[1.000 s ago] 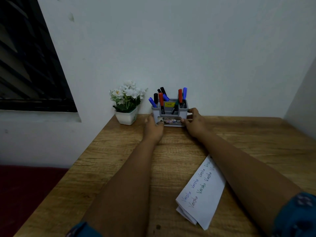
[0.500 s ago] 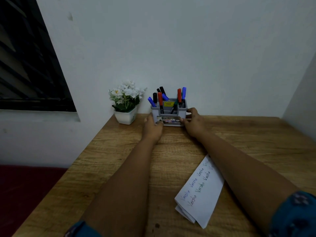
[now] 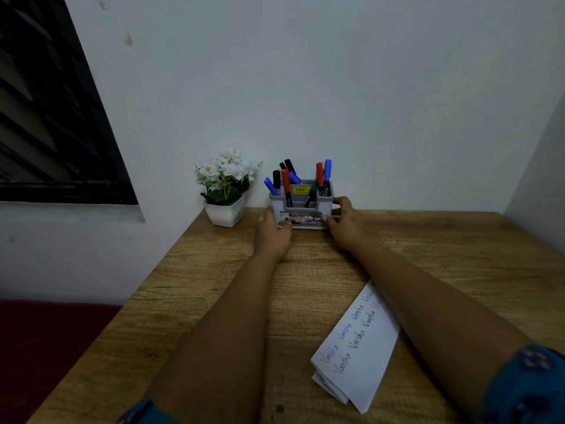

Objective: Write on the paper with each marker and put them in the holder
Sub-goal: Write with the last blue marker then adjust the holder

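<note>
A grey holder [image 3: 324, 204] stands at the far edge of the wooden table [image 3: 214, 289], against the wall. Several markers [image 3: 286, 186] with blue, black, red and green caps stick out of it. My left hand [image 3: 273, 234] grips the holder's left side and my right hand [image 3: 345, 223] grips its right side, both arms stretched forward. A folded white paper [image 3: 359, 344] with handwritten words in several colours lies on the near right of the table, partly under my right forearm.
A white pot of white flowers [image 3: 226, 191] stands just left of the holder, at the table's far left corner. A dark window [image 3: 55, 117] fills the left wall. The table's left edge drops to a dark red floor [image 3: 46, 347]. A side wall closes the right.
Both hands stay on the holder's sides; the holder has shifted very slightly toward the wall. The paper has not moved.
</note>
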`<state>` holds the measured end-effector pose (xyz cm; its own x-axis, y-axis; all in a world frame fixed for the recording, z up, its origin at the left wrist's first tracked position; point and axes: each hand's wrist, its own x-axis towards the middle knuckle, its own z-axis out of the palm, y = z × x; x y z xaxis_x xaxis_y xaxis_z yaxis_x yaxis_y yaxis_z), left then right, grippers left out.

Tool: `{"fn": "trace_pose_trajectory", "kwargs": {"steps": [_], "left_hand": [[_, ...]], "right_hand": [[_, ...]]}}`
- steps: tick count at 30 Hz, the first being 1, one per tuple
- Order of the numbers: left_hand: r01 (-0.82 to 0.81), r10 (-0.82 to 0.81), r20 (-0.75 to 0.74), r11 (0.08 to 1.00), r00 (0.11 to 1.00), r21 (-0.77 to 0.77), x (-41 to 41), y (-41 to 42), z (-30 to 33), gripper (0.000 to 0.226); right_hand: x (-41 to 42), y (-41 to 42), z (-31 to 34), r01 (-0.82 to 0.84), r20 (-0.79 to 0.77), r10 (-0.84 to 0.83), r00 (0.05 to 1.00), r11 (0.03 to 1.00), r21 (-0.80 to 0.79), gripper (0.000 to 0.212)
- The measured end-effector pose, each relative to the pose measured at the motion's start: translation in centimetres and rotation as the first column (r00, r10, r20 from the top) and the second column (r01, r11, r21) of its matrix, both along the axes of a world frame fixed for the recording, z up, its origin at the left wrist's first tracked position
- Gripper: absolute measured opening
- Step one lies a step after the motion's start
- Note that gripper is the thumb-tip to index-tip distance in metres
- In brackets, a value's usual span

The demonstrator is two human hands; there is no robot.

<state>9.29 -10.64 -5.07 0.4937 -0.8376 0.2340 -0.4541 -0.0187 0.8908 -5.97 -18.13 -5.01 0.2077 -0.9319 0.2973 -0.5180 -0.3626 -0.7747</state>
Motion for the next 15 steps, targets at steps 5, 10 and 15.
{"fn": "trace_pose_trajectory", "kwargs": {"steps": [5,10,15], "left_hand": [[-0.002,0.002,0.011,1.000,1.000,0.020,0.02,-0.05,-0.06,0.051],[0.011,-0.011,0.015,1.000,1.000,-0.012,-0.01,0.22,-0.26,0.053],[-0.012,0.011,0.044,1.000,0.999,0.010,-0.16,0.16,-0.28,0.069]], "right_hand": [[-0.06,-0.03,0.08,-0.010,-0.003,0.010,1.000,1.000,0.015,0.045],[-0.01,-0.13,0.09,-0.008,-0.015,0.009,1.000,1.000,0.023,0.047],[0.17,0.18,0.32,-0.038,0.021,0.037,0.999,0.998,0.047,0.064]]}}
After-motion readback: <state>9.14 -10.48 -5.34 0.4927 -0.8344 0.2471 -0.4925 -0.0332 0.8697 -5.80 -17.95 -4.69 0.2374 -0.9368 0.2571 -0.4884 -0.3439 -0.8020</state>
